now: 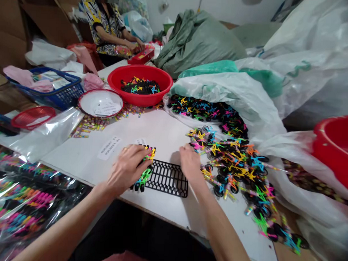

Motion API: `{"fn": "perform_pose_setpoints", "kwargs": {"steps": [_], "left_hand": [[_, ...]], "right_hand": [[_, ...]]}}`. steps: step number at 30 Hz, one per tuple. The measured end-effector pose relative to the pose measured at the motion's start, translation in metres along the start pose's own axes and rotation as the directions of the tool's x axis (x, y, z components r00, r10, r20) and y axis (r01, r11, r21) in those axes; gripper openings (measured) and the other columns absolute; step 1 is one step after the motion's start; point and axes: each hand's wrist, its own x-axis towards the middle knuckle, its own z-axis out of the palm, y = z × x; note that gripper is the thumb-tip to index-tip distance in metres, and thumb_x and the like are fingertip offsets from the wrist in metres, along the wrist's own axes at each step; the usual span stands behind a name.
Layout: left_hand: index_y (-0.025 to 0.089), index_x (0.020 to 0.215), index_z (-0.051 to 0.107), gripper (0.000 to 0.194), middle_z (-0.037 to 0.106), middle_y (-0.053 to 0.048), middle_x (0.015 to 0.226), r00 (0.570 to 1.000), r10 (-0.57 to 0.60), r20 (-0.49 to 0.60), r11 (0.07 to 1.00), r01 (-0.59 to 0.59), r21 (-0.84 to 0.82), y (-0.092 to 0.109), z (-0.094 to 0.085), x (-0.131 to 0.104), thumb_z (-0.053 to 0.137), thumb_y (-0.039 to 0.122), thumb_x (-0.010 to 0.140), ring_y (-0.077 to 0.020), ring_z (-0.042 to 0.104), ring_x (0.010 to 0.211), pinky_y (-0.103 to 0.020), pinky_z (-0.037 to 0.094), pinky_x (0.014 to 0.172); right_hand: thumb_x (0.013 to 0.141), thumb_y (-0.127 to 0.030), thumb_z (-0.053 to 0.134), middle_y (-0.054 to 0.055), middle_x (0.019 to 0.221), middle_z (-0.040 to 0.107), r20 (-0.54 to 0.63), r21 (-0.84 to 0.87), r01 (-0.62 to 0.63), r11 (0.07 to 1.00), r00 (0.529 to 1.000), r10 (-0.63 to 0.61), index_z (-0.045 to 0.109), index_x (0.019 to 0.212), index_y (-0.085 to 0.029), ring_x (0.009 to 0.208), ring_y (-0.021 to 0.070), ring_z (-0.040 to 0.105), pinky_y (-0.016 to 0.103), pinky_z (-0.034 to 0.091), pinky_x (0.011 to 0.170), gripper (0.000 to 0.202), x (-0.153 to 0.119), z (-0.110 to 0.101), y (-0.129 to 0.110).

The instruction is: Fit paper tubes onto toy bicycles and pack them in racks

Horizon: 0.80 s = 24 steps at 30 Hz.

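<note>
A black plastic rack (167, 179) with rows of slots lies near the table's front edge. Small toy bicycles (144, 177) in green, yellow and pink with black wheels stand close together at its left end. My left hand (128, 165) is closed over them, fingers curled round their far side. Beyond the rack's right end, my right hand (190, 162) reaches to the edge of a loose heap of toy bicycles (233, 160). Its bent fingertips are beside a pink bicycle; blur and the back of the hand hide whether they grip it.
A white bag (250, 91) spills more toy bicycles at the right. Behind stand a red basin (139, 98), a white bowl (100, 103) and a blue basket (63, 91). Small candy-like tubes (92, 126) lie scattered. Wrapped packs (23, 201) sit lower left. Another person (111, 31) works at the back.
</note>
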Motion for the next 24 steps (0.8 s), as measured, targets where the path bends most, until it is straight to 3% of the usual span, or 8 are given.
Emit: {"fn": "perform_pose_setpoints", "kwargs": {"steps": [3, 5, 8, 11, 15, 18, 21, 24], "left_hand": [[0.014, 0.093, 0.061, 0.015, 0.060, -0.007, 0.089, 0.986, 0.034, 0.160, 0.999, -0.036, 0.013, -0.007, 0.011, 0.020, 0.049, 0.021, 0.087, -0.0191, 0.056, 0.088, -0.035, 0.047, 0.081], [0.014, 0.084, 0.062, 0.017, 0.060, -0.006, 0.083, 0.976, 0.041, 0.215, 0.999, -0.045, 0.014, -0.010, 0.019, 0.022, 0.046, 0.018, 0.088, -0.0183, 0.056, 0.086, -0.033, 0.047, 0.080], [0.014, 0.083, 0.062, 0.021, 0.059, -0.007, 0.082, 0.977, 0.032, 0.210, 0.999, -0.035, 0.013, -0.011, 0.024, 0.017, 0.043, 0.018, 0.090, -0.0180, 0.054, 0.085, -0.032, 0.047, 0.080], [0.013, 0.083, 0.062, 0.022, 0.059, -0.007, 0.081, 0.977, 0.047, 0.208, 0.998, -0.052, 0.020, -0.010, 0.023, 0.014, 0.042, 0.017, 0.090, -0.0181, 0.054, 0.084, -0.033, 0.047, 0.079], [0.014, 0.092, 0.061, 0.017, 0.060, -0.008, 0.088, 0.986, 0.043, 0.161, 0.999, -0.045, 0.011, -0.012, 0.020, 0.014, 0.045, 0.017, 0.088, -0.0194, 0.054, 0.090, -0.035, 0.046, 0.083], [0.015, 0.096, 0.060, 0.018, 0.060, -0.007, 0.091, 0.975, 0.076, 0.208, 0.997, -0.068, -0.047, -0.016, 0.019, 0.015, 0.045, 0.013, 0.086, -0.0180, 0.055, 0.091, -0.033, 0.045, 0.084], [0.015, 0.091, 0.061, 0.020, 0.061, -0.005, 0.083, 0.956, 0.105, 0.275, 0.992, -0.080, -0.100, -0.019, 0.021, 0.015, 0.043, 0.007, 0.085, -0.0167, 0.057, 0.086, -0.031, 0.046, 0.080], [0.014, 0.093, 0.062, 0.019, 0.062, -0.007, 0.088, 0.977, 0.059, 0.205, 0.991, -0.033, -0.127, -0.018, 0.020, 0.014, 0.046, 0.008, 0.083, -0.0181, 0.057, 0.089, -0.033, 0.046, 0.083]], "right_hand": [[0.086, -0.006, 0.037, 0.010, 0.102, 0.057, -0.007, 0.043, 0.228, 0.973, 0.974, -0.228, 0.060, 0.090, -0.017, 0.094, 0.0203, 0.052, 0.029, 0.039, 0.077, 0.025, -0.005, 0.012, -0.019], [0.086, -0.005, 0.036, 0.009, 0.103, 0.057, 0.017, 0.102, 0.278, 0.955, 0.960, -0.281, 0.059, 0.091, -0.018, 0.092, 0.0180, 0.053, 0.026, 0.039, 0.076, 0.027, -0.010, 0.018, -0.015], [0.089, -0.013, 0.037, 0.006, 0.102, 0.059, 0.012, 0.165, 0.143, 0.976, 0.989, -0.147, 0.058, 0.098, -0.020, 0.089, 0.0155, 0.056, 0.024, 0.040, 0.071, 0.024, -0.012, 0.022, 0.000], [0.087, -0.031, 0.046, 0.010, 0.095, 0.062, 0.022, 0.118, -0.056, 0.991, 0.998, 0.054, 0.058, 0.099, -0.016, 0.085, 0.0200, 0.060, 0.027, 0.042, 0.068, 0.022, -0.001, 0.022, 0.000], [0.083, -0.029, 0.049, 0.015, 0.089, 0.065, 0.090, 0.141, -0.213, 0.967, 0.975, 0.202, 0.061, 0.094, -0.012, 0.083, 0.0227, 0.062, 0.029, 0.042, 0.067, 0.023, 0.019, 0.020, -0.012], [0.079, -0.033, 0.051, 0.010, 0.081, 0.066, 0.077, 0.440, -0.199, 0.876, 0.980, 0.184, 0.062, 0.087, -0.014, 0.076, 0.0195, 0.061, 0.027, 0.042, 0.065, 0.023, 0.015, 0.017, -0.015], [0.078, -0.035, 0.049, 0.003, 0.073, 0.064, 0.008, 0.749, -0.070, 0.659, 0.995, 0.097, 0.060, 0.092, -0.016, 0.062, 0.0148, 0.057, 0.023, 0.040, 0.057, 0.026, -0.010, 0.021, -0.022], [0.077, -0.030, 0.046, 0.000, 0.064, 0.061, 0.022, 0.791, -0.058, 0.609, 0.998, 0.066, 0.060, 0.083, -0.018, 0.056, 0.0142, 0.054, 0.023, 0.037, 0.053, 0.020, -0.035, 0.029, -0.037]]}}
